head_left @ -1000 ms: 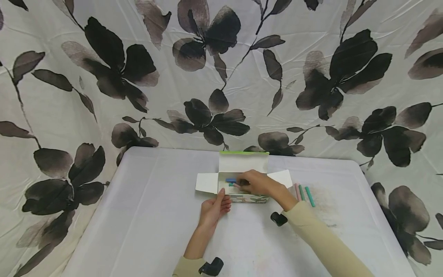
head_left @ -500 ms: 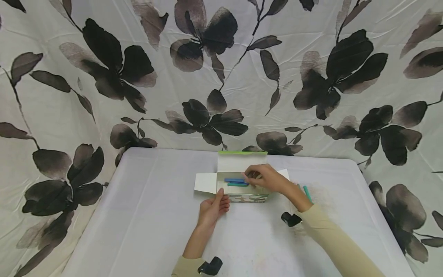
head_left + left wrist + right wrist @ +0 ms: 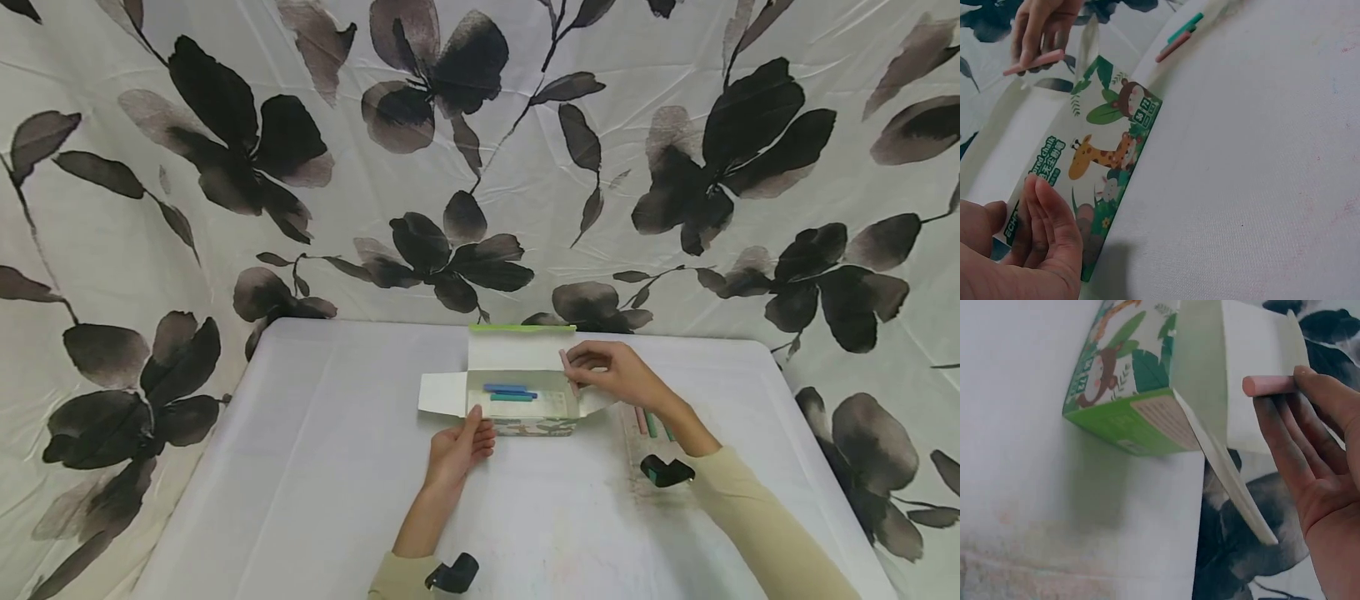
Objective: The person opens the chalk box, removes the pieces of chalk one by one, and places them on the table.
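A pink chalk stick (image 3: 1266, 385) is pinched between the thumb and fingers of my right hand (image 3: 626, 375), raised above the right end of an open chalk box (image 3: 536, 427). In the right wrist view the fingertips look dusty. My left hand (image 3: 453, 454) holds the box at its front left corner, thumb at the rim and fingers against the animal-printed front (image 3: 1104, 150). Inside the box lie blue chalk sticks (image 3: 504, 387) and a teal chalk stick (image 3: 512, 398), close together toward the left.
To the right of the box, a pink chalk stick (image 3: 641, 421) and green ones (image 3: 651, 423) lie on the white table (image 3: 322, 467), partly behind my right wrist. The box's left flap (image 3: 442, 392) and back lid (image 3: 521, 350) stand open. A floral cloth (image 3: 450, 167) hangs behind.
My right hand has lifted out of the box with the pink chalk and moved right and up, uncovering the blue and teal sticks. The left hand stays on the box.
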`<act>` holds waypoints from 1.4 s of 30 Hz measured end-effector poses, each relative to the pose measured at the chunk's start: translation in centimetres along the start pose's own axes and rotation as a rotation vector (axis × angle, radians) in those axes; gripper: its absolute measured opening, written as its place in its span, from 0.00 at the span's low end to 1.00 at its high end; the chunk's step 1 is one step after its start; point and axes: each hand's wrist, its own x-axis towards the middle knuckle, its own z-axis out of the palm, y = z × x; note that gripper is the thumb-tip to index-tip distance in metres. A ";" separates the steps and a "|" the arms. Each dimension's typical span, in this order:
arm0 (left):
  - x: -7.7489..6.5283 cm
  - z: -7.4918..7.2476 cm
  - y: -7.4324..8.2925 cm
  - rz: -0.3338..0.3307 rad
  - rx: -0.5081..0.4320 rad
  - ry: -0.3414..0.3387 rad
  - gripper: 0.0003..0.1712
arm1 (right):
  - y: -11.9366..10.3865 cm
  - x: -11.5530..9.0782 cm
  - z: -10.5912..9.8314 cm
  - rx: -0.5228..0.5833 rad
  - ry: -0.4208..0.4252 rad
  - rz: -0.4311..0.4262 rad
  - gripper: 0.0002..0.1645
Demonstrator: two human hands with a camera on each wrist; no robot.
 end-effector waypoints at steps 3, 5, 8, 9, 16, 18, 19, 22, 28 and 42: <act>0.1 0.0 0.0 -0.004 0.002 0.007 0.33 | 0.2 -0.6 -0.9 0.067 0.012 0.036 0.18; 0.1 0.0 0.0 -0.005 0.005 0.007 0.32 | 0.5 -1.0 -1.4 0.110 0.025 0.066 0.18; 0.1 -0.1 0.0 -0.003 0.011 0.009 0.32 | 0.7 -1.8 -2.2 0.143 0.053 0.107 0.19; 0.1 -0.2 -0.1 -0.001 0.013 0.009 0.32 | 0.7 -2.0 -2.4 0.150 0.063 0.120 0.20; 0.0 -0.4 0.1 0.009 0.028 -0.002 0.34 | 1.6 -3.7 -3.6 0.259 0.126 0.165 0.23; -0.1 -0.4 0.1 0.008 0.033 -0.002 0.34 | 1.9 -4.1 -3.8 0.266 0.140 0.176 0.24; 0.0 -0.5 0.1 0.008 0.031 -0.003 0.34 | 2.1 -4.4 -4.0 0.265 0.146 0.181 0.25; -0.1 -0.5 0.2 0.010 0.033 -0.007 0.34 | 2.6 -5.2 -4.3 0.251 0.169 0.199 0.26; -0.1 -0.5 0.2 0.009 0.033 -0.011 0.34 | 4.0 -7.0 -5.0 0.243 0.217 0.219 0.25; 0.1 -0.2 0.0 0.009 0.034 -0.004 0.33 | 7.6 -11.6 -5.6 0.148 0.319 0.354 0.31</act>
